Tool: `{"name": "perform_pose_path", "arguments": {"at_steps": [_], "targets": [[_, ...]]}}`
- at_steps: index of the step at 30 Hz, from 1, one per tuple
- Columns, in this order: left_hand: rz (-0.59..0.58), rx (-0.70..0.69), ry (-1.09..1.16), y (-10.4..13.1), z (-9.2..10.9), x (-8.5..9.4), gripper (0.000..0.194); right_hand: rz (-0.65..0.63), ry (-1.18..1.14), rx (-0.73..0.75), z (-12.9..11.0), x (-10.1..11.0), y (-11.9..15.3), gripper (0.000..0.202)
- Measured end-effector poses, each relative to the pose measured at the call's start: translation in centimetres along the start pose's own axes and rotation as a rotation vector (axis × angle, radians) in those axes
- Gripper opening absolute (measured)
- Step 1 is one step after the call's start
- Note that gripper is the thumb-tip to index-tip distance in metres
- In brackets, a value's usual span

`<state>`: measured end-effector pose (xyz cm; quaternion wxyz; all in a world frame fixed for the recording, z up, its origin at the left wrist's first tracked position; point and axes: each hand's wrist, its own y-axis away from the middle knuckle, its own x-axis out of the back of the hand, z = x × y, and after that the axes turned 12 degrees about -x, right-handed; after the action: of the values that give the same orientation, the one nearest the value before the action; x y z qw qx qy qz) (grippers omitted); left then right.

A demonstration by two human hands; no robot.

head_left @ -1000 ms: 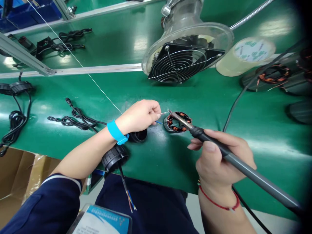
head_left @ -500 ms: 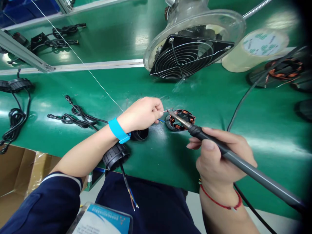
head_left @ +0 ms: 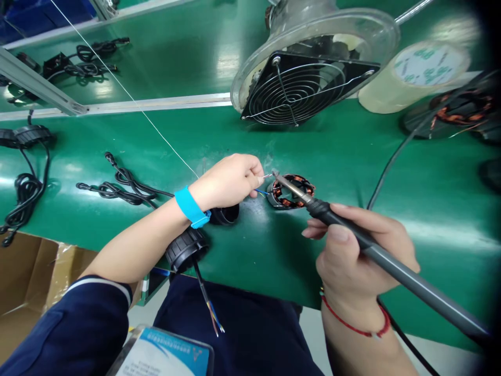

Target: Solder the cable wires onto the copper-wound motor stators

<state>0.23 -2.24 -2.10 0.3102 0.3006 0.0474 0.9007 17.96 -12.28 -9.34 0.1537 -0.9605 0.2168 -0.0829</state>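
Observation:
My left hand [head_left: 235, 180] is pinched on a thin silvery solder wire [head_left: 162, 138], which runs down from the top left; a short end sticks out past the fingertips. Blue and yellow leads [head_left: 261, 192] show just under these fingers, leading to a ring-shaped stator with copper windings [head_left: 308, 185] on the bench. My right hand [head_left: 364, 256] grips a soldering iron [head_left: 410, 282] like a pen. Its tip lies over the stator's upper left edge, at the solder end; whether they touch I cannot tell. Faint smoke rises there.
A fume extractor fan [head_left: 291, 96] hangs behind the stator. A tape roll [head_left: 415, 78] and more stators [head_left: 462, 112] stand at the back right. Black caps [head_left: 186, 249] with cables [head_left: 129, 190] lie on the left. A cardboard box [head_left: 27, 282] is at lower left.
The soldering iron's tip has shifted slightly right and away from me, with my right hand. My left hand has stayed almost still, and the view has moved a little.

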Motion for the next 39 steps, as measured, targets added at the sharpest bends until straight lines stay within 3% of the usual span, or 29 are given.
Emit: {"name": "perform_pose_path", "arguments": {"at_steps": [8, 15, 22, 27, 31, 34, 39], "targets": [[0.007, 0.010, 0.009, 0.0, 0.0, -0.1, 0.011, -0.043, 0.027, -0.007, 0.1, 0.1, -0.1, 0.021], [-0.006, 0.013, 0.022, -0.1, 0.0, 0.0, 0.012, 0.036, 0.033, -0.009, 0.1, 0.0, -0.1, 0.023], [-0.005, 0.036, 0.046, -0.2, -0.1, 0.1, 0.010, -0.114, 0.105, -0.014, -1.9, 0.2, -1.3, 0.039], [-0.003, 0.034, 0.069, -0.3, -0.4, 0.1, 0.009, -0.203, 0.150, -0.070, -3.6, -0.4, -3.1, 0.032], [0.001, 0.016, 0.065, -0.3, -0.7, 0.1, 0.008, -0.261, 0.274, -0.099, -2.8, -1.7, -3.7, 0.032], [0.003, 0.003, 0.052, -0.3, -0.7, 0.2, 0.008, -0.255, 0.251, -0.087, -1.4, -2.8, -3.3, 0.044], [0.005, -0.005, 0.073, -0.2, -0.7, 0.2, 0.008, -0.292, 0.265, -0.074, 0.0, -3.6, -2.7, 0.046]]}}
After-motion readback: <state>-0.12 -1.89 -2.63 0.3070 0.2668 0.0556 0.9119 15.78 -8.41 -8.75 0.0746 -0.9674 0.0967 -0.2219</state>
